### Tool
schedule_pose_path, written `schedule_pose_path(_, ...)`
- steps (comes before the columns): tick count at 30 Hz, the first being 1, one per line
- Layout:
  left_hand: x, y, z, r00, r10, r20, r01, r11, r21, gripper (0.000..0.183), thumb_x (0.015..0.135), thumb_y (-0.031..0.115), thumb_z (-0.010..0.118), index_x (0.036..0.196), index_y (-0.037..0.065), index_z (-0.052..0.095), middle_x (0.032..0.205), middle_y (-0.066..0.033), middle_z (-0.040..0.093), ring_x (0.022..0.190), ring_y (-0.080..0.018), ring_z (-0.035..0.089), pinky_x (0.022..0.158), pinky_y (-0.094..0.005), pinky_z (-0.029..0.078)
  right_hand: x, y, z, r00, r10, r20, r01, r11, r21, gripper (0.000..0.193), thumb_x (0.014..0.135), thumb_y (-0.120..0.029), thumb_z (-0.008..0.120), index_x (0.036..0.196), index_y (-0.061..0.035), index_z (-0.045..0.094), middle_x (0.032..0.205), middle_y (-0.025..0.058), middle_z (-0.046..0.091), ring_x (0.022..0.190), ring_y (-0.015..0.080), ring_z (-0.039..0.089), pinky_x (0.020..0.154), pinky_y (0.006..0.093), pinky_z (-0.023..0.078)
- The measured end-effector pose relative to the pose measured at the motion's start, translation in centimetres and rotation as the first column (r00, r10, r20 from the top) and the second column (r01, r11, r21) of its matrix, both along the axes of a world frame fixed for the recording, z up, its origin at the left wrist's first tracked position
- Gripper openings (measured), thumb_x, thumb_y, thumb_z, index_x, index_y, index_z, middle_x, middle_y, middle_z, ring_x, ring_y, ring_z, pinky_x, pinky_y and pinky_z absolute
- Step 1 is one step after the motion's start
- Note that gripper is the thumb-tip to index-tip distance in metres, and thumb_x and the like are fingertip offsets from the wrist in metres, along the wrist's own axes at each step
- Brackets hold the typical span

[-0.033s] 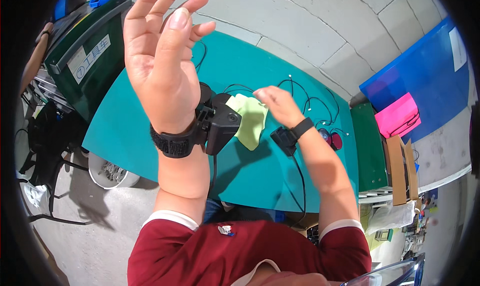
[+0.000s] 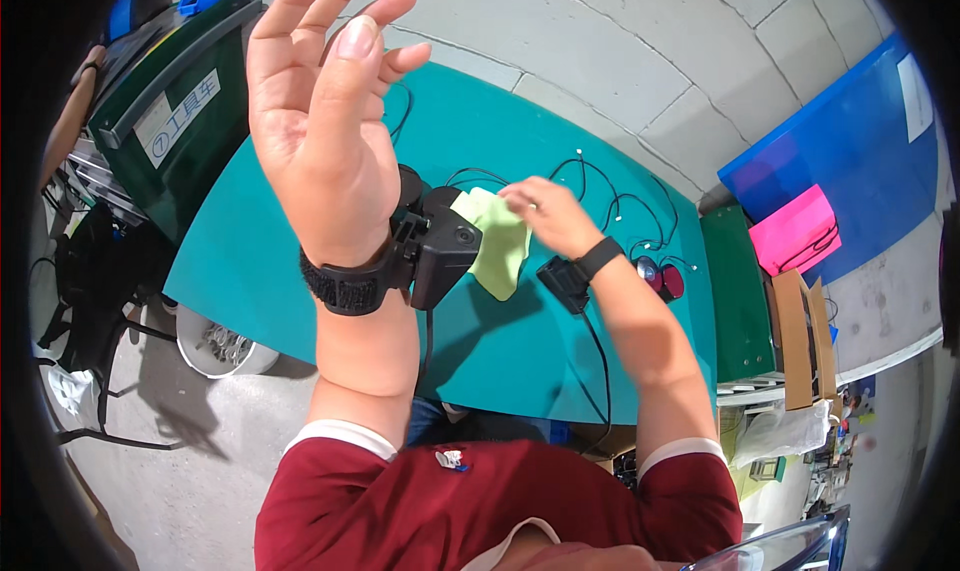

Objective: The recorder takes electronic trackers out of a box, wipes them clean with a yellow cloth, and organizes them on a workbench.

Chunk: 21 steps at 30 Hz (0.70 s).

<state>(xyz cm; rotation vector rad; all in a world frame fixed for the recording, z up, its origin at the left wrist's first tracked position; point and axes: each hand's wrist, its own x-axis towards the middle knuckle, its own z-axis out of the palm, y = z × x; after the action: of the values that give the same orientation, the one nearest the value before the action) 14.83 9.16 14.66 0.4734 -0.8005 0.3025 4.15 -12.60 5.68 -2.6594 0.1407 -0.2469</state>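
My left hand [image 2: 325,121] is raised close to the view at upper left, palm turned partly inward, fingers loosely spread, with nothing in it. A black strap with a boxy camera unit [image 2: 445,246] circles that wrist. My right hand [image 2: 550,213] is farther off, over the green table [image 2: 600,371]. Its fingers are loosely bent and apart, at the upper right edge of a pale yellow-green cloth [image 2: 495,251]; whether they touch it, I cannot tell. Another black strap and box [image 2: 565,283] sit on the right wrist. Dark round items [image 2: 410,186] show partly behind the left wrist unit.
Thin black cables [image 2: 635,206] lie at the table's back right, near small round red-and-dark pieces [image 2: 670,281]. A brick wall [image 2: 660,61] borders the back. Left stand a green bin [image 2: 200,71] and a white bucket [image 2: 250,359]; right, a cardboard box [image 2: 795,341]. Another person's arm [image 2: 75,116] shows at far left.
My right hand has shifted slightly left, over the cloth's edge, and its wrist box moved with it. The left hand has stayed in place.
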Motion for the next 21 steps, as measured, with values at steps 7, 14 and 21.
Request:
schedule_pose_path(7, -0.4, -0.6, 0.2, 1.0, -0.017, -0.002, 0.017, 0.998, 0.059, 0.04, 0.087, 0.008, 0.043, 0.125, -0.002, 0.038, 0.125, -0.0232, 0.043, 0.109, -0.0306, 0.05, 0.081, -0.0334, 0.047, 0.9, 1.9, -4.0, 0.968, -0.057, -0.244, -0.026, 0.946, -0.324, 0.093, 0.067, -0.044, 0.07, 0.134, 0.0003, 0.024, 0.136, 0.0222, 0.028, 0.127, 0.0369, 0.026, 0.104, 0.0455, 0.023)
schedule_pose_path(14, -1.0, -0.7, 0.1, 0.999, -0.023, -0.038, 0.027, 0.993, 0.112, 0.04, 0.087, 0.01, 0.045, 0.125, -0.002, 0.038, 0.124, -0.0222, 0.044, 0.108, -0.0285, 0.05, 0.08, -0.0327, 0.047, -0.1, 0.5, -2.4, 0.932, -0.167, -0.322, 0.079, 0.96, -0.268, 0.107, 0.063, -0.056, 0.067, 0.137, 0.0027, 0.016, 0.141, 0.0264, 0.017, 0.133, 0.0374, 0.013, 0.106, 0.051, 0.012)
schedule_pose_path(21, -0.9, -0.5, 0.5, 0.998, -0.02, -0.06, 0.026, 0.995, 0.101, 0.04, 0.087, 0.011, 0.045, 0.125, -0.001, 0.039, 0.124, -0.0216, 0.044, 0.108, -0.027, 0.051, 0.081, -0.0318, 0.047, 0.7, -0.2, -2.4, 0.981, 0.089, -0.174, -0.101, 0.993, -0.059, 0.085, 0.059, -0.04, 0.074, 0.132, -0.0158, 0.037, 0.129, 0.0209, 0.037, 0.12, 0.0377, 0.033, 0.099, 0.0457, 0.031)
